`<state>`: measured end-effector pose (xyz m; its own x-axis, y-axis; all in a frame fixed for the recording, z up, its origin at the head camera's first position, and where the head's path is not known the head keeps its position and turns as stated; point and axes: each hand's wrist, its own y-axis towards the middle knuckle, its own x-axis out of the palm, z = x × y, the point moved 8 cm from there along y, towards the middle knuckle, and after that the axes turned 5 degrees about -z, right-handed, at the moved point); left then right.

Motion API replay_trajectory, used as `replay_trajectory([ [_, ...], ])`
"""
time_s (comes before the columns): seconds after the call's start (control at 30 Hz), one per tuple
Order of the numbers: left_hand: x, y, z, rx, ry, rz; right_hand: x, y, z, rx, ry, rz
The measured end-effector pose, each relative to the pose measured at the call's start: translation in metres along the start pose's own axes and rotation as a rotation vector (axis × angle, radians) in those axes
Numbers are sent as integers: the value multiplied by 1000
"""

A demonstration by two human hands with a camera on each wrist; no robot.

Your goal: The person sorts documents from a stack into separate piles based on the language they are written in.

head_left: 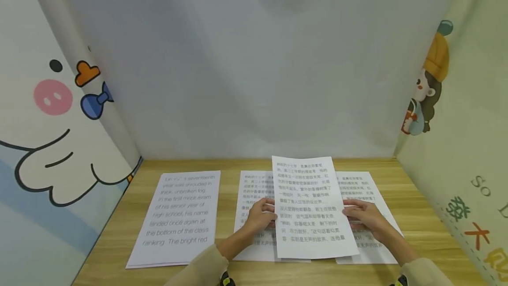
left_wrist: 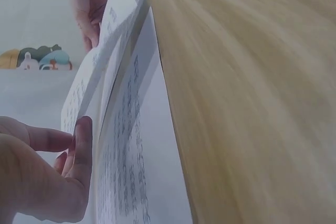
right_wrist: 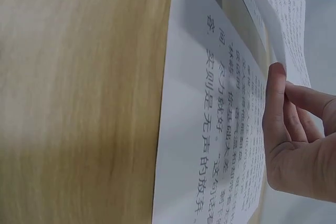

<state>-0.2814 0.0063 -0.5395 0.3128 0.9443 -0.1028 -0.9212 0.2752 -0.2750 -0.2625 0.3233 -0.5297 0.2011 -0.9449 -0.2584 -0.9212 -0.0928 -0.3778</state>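
Observation:
A sheet of paper [head_left: 307, 206] printed with Chinese text is held up above the table by both hands. My left hand [head_left: 260, 216] pinches its left edge between thumb and fingers, and my right hand [head_left: 367, 217] pinches the right edge. In the left wrist view the raised sheet [left_wrist: 94, 72] stands tilted and slightly bent. Beneath it, partly hidden, lie a left printed sheet [head_left: 254, 253] and a right printed sheet [head_left: 377, 250], both in Chinese. The right wrist view shows the right lying sheet [right_wrist: 184, 129] close below the right hand [right_wrist: 299, 124].
On the table's left lies a stack of papers [head_left: 178, 220] with large English text on top. The wooden table [head_left: 107, 242] meets a pale back wall [head_left: 246, 78]. Cartoon-printed side panels stand left [head_left: 31, 180] and right [head_left: 468, 144].

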Motion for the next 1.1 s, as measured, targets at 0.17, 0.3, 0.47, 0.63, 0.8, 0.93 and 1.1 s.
replay_trajectory([
  [0.17,13,5,4,5,12,1,-15,0,8,11,37,-22],
  [0.3,26,10,10,11,18,-10,-31,2,13,-1,78,-76],
  [0.47,47,14,14,27,-28,-60,-48,1,21,2,127,-141],
  [0.63,66,19,13,50,-49,-82,-65,-1,31,17,128,-144],
  [0.8,87,27,13,112,-24,-119,-85,-6,39,23,101,-178],
  [0.93,104,33,17,168,14,-149,-98,-9,39,-5,101,-233],
  [1.1,118,38,20,178,16,-142,-107,-13,39,-46,130,-287],
])
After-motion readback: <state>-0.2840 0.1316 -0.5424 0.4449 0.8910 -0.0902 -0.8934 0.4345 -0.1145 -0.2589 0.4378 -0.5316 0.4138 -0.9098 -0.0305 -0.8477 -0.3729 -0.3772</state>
